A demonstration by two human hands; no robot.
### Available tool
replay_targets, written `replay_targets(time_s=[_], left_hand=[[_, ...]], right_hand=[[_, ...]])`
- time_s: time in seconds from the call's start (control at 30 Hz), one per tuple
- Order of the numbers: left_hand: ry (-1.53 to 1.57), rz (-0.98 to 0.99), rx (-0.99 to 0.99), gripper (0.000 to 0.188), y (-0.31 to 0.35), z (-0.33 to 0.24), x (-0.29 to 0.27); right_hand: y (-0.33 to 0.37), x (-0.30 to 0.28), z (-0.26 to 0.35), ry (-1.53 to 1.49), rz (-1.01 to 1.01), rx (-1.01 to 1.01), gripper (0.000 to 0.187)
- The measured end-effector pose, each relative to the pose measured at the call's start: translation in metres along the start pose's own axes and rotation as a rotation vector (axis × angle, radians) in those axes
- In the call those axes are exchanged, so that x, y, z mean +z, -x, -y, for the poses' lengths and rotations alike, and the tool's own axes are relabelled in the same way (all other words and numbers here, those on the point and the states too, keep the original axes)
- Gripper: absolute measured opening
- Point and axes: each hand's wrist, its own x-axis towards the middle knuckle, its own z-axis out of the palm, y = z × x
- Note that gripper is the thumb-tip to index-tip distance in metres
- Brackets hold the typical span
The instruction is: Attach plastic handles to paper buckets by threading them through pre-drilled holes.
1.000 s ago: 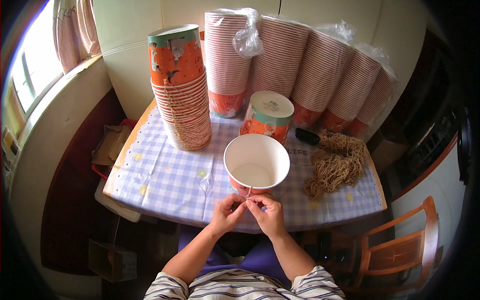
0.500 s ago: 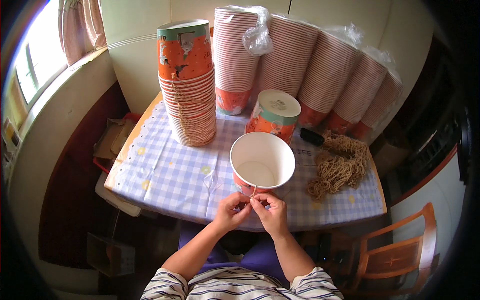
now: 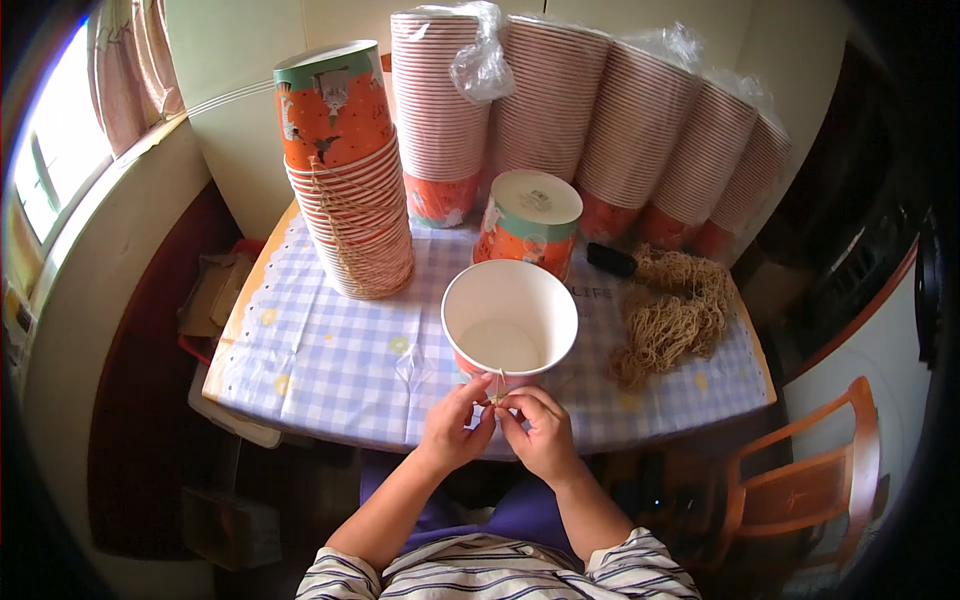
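A large open paper bucket (image 3: 510, 345), white inside with an orange-red outside, stands upright near the table's front edge. From its near rim a thin tan string (image 3: 501, 383) runs down to my fingertips. My left hand (image 3: 455, 428) pinches the string, its index finger raised a little toward the rim. Beside it, almost touching, my right hand (image 3: 541, 432) has thumb and fingers closed on the same string. The string's ends are hidden between the fingers. Just behind the bucket sits an upside-down paper bucket (image 3: 530, 235), orange with a green band.
At the left rises a stack of nested buckets (image 3: 350, 215) with strings hanging down its side. Several plastic-wrapped stacks (image 3: 545, 105) line the back. A heap of tan strings (image 3: 675, 320) lies right, beside a black object (image 3: 611, 260). A wooden chair (image 3: 805, 490) stands lower right.
My left index finger has lifted toward the rim, and the fingertips have parted slightly around the string. The whole view has shifted a little; the bucket stays in place.
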Motion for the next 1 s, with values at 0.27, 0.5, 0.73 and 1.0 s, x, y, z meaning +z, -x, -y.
replay_targets(time_s=[0.27,0.5,0.73,1.0], left_hand=[[-0.287,0.082,0.221,0.042,-0.013,-0.003,-0.005],[-0.378,-0.049,0.253,0.032,-0.007,0.002,0.0],[-0.464,-0.142,0.325,0.026,-0.017,-0.009,-0.001],[-0.421,-0.281,0.278,0.023,-0.008,-0.004,0.009]], right_hand=[[-0.001,-0.006,-0.002,0.099,-0.024,-0.085,0.014],[-0.001,-0.001,-0.009,0.185,-0.088,-0.15,0.018],[-0.004,0.012,-0.006,0.235,-0.218,-0.164,0.021],[-0.004,0.022,0.001,0.181,-0.29,-0.145,0.017]])
